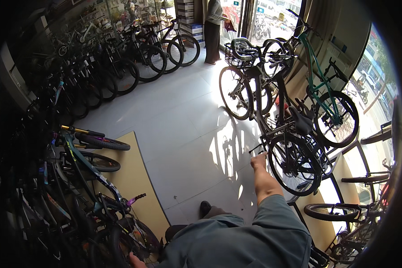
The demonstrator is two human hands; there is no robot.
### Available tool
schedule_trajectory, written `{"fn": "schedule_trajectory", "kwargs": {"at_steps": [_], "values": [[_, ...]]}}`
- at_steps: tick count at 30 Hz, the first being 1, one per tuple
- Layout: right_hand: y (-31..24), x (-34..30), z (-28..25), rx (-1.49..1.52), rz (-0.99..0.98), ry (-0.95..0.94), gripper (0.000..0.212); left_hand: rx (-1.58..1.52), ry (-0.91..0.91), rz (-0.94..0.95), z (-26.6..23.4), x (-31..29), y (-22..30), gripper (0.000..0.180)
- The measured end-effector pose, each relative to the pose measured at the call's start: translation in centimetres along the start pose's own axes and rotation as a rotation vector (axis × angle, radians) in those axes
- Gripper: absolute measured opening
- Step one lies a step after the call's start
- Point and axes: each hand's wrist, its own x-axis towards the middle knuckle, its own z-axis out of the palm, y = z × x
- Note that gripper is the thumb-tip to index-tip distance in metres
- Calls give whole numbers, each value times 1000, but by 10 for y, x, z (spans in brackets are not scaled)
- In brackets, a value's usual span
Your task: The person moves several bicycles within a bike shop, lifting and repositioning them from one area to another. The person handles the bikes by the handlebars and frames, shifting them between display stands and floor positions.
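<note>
My right hand reaches forward, its fingers curled in beside the wheel of a dark city bicycle. A short dark part of that bicycle, possibly a pedal, sits right by the fingers. What the hand grips, if anything, is hidden. Only a bit of my left hand shows at the lower edge, next to the dark wheel of a mountain bike. Its fingers are mostly cut off, and I see nothing held in it. A purple pedal sticks out from a bike above it.
A row of dark bikes lines the far left. Bikes at left stand on a yellowish board. A green bicycle and more wheels stand along the right windows. Another person stands by the far glass door. Grey tiles cover the floor.
</note>
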Motion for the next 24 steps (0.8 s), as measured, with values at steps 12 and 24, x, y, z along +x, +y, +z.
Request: {"fn": "schedule_trajectory", "kwargs": {"at_steps": [12,24], "values": [[-221,-37,116,34,-394,-732,34,-474,213,-112,-25,159,182,75],[-422,-103,139,159,-493,-855,85,-490,242,-754,-8,220,174,83]]}}
